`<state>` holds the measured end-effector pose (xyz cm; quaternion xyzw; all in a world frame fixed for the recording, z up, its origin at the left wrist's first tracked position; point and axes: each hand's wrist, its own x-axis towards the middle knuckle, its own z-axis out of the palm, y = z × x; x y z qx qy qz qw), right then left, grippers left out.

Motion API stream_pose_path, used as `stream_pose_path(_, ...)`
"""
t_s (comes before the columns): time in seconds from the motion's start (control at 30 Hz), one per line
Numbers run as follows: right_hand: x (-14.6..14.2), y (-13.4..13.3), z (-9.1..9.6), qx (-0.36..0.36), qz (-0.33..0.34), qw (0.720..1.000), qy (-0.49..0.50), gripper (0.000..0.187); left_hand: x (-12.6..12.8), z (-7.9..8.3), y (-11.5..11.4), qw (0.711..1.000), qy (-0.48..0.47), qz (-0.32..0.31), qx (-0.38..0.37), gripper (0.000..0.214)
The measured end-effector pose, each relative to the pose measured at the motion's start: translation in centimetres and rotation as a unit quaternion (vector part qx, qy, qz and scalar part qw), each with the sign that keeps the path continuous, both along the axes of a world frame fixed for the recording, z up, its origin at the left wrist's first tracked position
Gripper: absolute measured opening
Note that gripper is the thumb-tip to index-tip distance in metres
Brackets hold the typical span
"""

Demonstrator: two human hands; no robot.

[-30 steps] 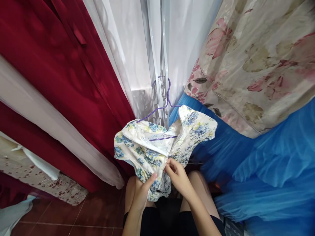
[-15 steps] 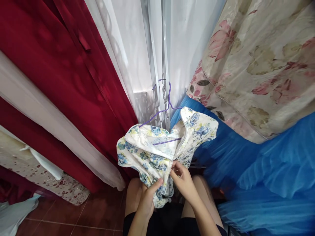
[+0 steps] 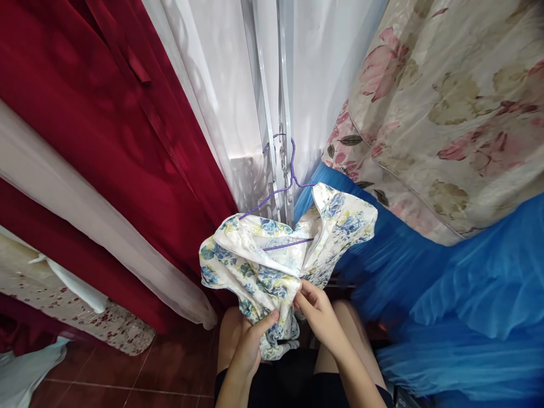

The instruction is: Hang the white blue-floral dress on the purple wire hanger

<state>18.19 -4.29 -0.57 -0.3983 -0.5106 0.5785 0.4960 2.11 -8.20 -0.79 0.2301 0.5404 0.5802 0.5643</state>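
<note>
A short-sleeved white blouse [image 3: 263, 277] printed with blue and yellow flowers hangs on a purple wire hanger [image 3: 272, 195]. The hanger's hook is caught on a white metal frame [image 3: 275, 164]. My left hand [image 3: 254, 340] grips the lower left side of the blouse, thumb on top and the other fingers hidden beneath the cloth. At the front edge, below the neckline, my right hand [image 3: 313, 309] pinches the fabric between thumb and fingers. The neck gapes, so the hanger's lower bar shows inside. The blouse's hem bunches above my lap.
Long red fabric [image 3: 140, 187] and pale drapes hang on the left. White cloth [image 3: 212, 85] hangs behind the frame. To the right are a cream garment with pink flowers [image 3: 425, 124] and blue tulle [image 3: 446, 294]. Red-brown floor tiles [image 3: 127, 368] show at lower left.
My right hand has shifted the pinched front edge slightly to the right. The left hand keeps its hold on the blouse, moving very slightly left. The hanger stays in place.
</note>
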Motion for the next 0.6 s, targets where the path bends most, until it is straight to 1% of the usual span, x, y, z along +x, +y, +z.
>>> stream_pose_path(0.03, 0.1, 0.0, 0.1, -0.013, -0.005, 1.0, 0.007, 0.028, -0.2, -0.5, 0.2, 1.0, 0.009, 0.025, 0.004, 0.065)
stream_pose_path(0.07, 0.2, 0.0, 0.2, -0.029, -0.009, 0.999, 0.014, 0.028, -0.4, -1.2, 0.4, 0.997, 0.027, 0.067, 0.018, 0.061)
stream_pose_path(0.1, 0.4, 0.0, 0.4, -0.047, -0.011, 0.999, 0.02, 0.027, -0.6, -2.0, 0.7, 0.989, 0.06, 0.126, 0.044, 0.057)
stream_pose_path(0.13, 0.6, 0.0, 0.5, -0.064, -0.01, 0.998, 0.026, 0.028, -0.7, -2.8, 1.0, 0.972, 0.108, 0.191, 0.084, 0.053)
stream_pose_path(0.17, 0.7, -0.1, 0.7, -0.079, -0.008, 0.996, 0.031, 0.028, -0.7, -3.6, 1.3, 0.945, 0.168, 0.249, 0.131, 0.051)
stream_pose_path(0.2, 0.9, -0.2, 0.9, -0.091, -0.005, 0.995, 0.035, 0.029, -0.6, -4.2, 1.5, 0.914, 0.232, 0.282, 0.179, 0.048)
stream_pose_path(0.23, 0.9, -0.3, 1.1, -0.101, -0.002, 0.994, 0.038, 0.031, -0.3, -4.6, 1.7, 0.888, 0.293, 0.275, 0.222, 0.045)
stream_pose_path(0.27, 1.0, -0.5, 1.4, -0.107, 0.0, 0.993, 0.042, 0.031, 0.2, -4.8, 1.9, 0.872, 0.346, 0.232, 0.258, 0.041)
stream_pose_path(0.3, 1.0, -0.6, 1.6, -0.11, 0.002, 0.993, 0.046, 0.031, 0.9, -4.8, 2.0, 0.863, 0.384, 0.164, 0.283, 0.035)
stream_pose_path(0.33, 0.9, -0.8, 1.8, -0.111, 0.006, 0.993, 0.047, 0.03, 1.6, -4.7, 2.1, 0.861, 0.405, 0.086, 0.296, 0.03)
stream_pose_path(0.37, 0.9, -1.0, 1.9, -0.111, 0.013, 0.993, 0.045, 0.028, 2.4, -4.5, 2.3, 0.86, 0.412, 0.024, 0.299, 0.025)
stream_pose_path(0.4, 0.9, -1.1, 2.1, -0.108, 0.02, 0.993, 0.041, 0.027, 3.2, -4.3, 2.4, 0.861, 0.409, -0.016, 0.302, 0.021)
stream_pose_path(0.43, 0.9, -1.1, 2.3, -0.106, 0.027, 0.993, 0.036, 0.027, 3.9, -4.1, 2.6, 0.862, 0.403, -0.031, 0.306, 0.014)
stream_pose_path(0.47, 1.0, -1.0, 2.5, -0.104, 0.03, 0.994, 0.033, 0.027, 4.4, -4.0, 2.8, 0.863, 0.394, -0.029, 0.314, 0.009)
stream_pose_path(0.53, 1.3, -0.4, 3.2, -0.108, 0.02, 0.993, 0.043, 0.028, 5.0, -3.8, 3.2, 0.86, 0.382, -0.023, 0.338, 0.017)
stream_pose_path(0.6, 1.8, 0.9, 4.9, -0.103, -0.004, 0.992, 0.076, 0.027, 4.9, -3.6, 3.6, 0.85, 0.387, -0.047, 0.354, 0.022)
